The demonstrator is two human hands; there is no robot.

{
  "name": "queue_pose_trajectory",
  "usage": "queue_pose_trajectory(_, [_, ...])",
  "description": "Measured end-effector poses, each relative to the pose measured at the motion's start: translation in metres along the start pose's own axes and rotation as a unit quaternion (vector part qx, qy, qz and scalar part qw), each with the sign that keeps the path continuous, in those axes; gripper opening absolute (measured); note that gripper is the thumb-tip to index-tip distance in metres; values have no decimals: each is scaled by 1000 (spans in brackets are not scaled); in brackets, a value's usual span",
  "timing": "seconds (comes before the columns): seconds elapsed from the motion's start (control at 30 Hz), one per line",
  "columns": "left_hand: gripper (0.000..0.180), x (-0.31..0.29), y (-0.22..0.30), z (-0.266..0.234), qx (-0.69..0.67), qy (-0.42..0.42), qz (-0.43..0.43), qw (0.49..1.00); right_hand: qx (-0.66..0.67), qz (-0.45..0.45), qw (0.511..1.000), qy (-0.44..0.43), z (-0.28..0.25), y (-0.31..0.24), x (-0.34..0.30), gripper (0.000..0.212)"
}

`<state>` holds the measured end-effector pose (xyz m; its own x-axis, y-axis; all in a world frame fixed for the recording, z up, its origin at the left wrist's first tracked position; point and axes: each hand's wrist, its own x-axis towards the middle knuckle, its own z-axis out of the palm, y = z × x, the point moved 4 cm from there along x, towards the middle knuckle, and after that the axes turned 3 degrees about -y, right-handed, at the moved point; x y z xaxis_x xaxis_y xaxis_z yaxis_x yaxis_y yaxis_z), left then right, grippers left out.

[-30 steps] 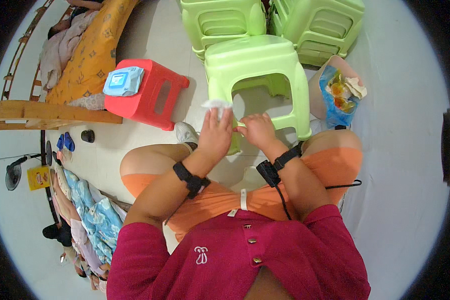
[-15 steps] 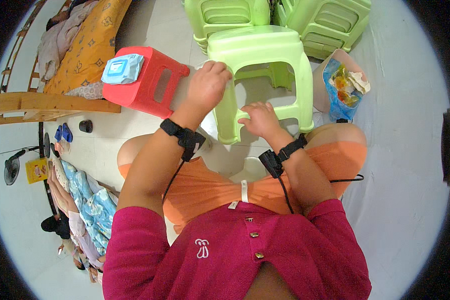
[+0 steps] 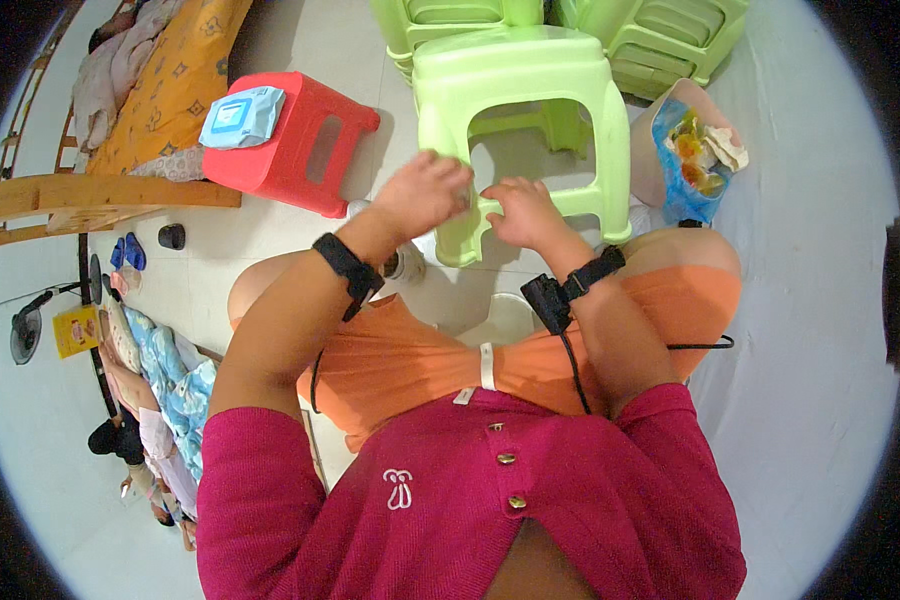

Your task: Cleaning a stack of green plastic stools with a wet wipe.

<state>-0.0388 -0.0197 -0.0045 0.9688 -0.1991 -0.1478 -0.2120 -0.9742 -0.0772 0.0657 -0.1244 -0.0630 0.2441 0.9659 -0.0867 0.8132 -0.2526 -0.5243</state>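
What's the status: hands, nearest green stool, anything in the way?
Left hand at left leg of light-green plastic stool, grip hidden; right hand at its lower crossbar. Stool upright. Nothing seen blocking; trash bin nearby, right.

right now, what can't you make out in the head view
Head view: the palm of the left hand, and anything in it, hidden by its back and fingers.
Head view: the palm of the right hand, hidden by its own back.
Head view: the seat underside of the nearest light-green stool, hidden by its top.
Head view: part of the stacked light-green stools, cut off by the upper edge.
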Motion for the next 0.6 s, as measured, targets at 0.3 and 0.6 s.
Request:
queue_pose_trajectory(0.3, [13, -18, 54, 48, 35, 49, 47, 997, 20, 41, 998, -38, -4, 8, 3, 29])
queue_pose_trajectory(0.6, [10, -6, 15, 15, 24, 59, -82, 995, 35, 23, 999, 0, 0, 8, 5, 26])
